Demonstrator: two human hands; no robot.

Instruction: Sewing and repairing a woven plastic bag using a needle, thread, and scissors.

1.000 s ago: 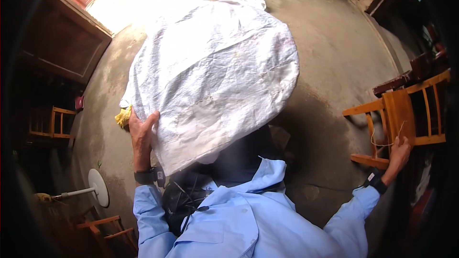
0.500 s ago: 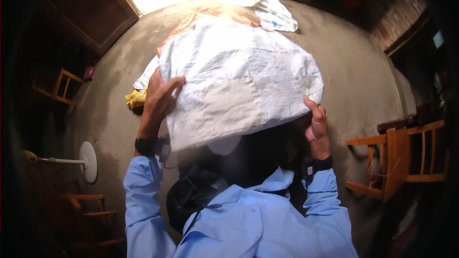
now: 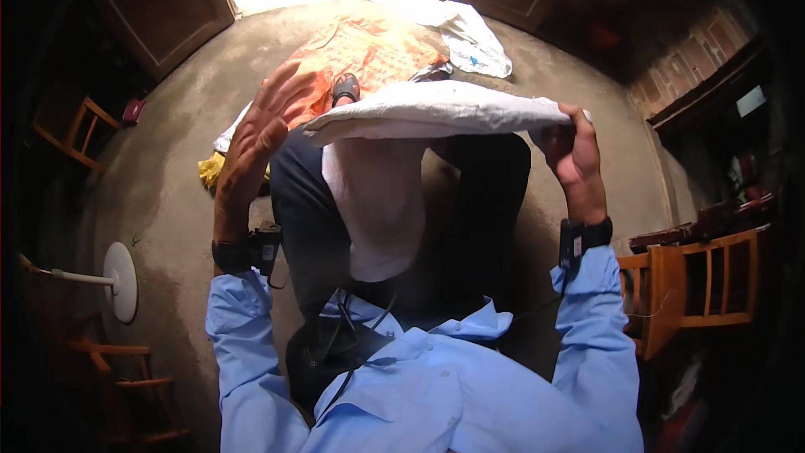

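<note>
A white woven sack point(image 3: 436, 109) is stretched across my raised knees, with a pale part of it hanging down between my dark-trousered legs. My left hand point(image 3: 260, 130) is raised at its left end, open, fingers spread. My right hand point(image 3: 574, 151) grips the right end, its fingertips partly hidden under the fabric. Beyond the sack, my sandaled foot point(image 3: 345, 88) shows against an orange sack point(image 3: 369, 42) lying on the floor. A crumpled yellow sack point(image 3: 210, 171) lies to the left, partly behind my left hand.
Another white sack point(image 3: 475, 44) lies by the bright doorway between dark wooden doors point(image 3: 155, 8). Wooden chairs point(image 3: 717, 273) stand at the right, one with a thin string on it; more chairs point(image 3: 80, 134) and a white round-based stand point(image 3: 120, 283) are at the left.
My right hand left the chair and took the sack's right side. The sack has come down and toward me, folded edge-on, uncovering the orange sack. My left hand has opened.
</note>
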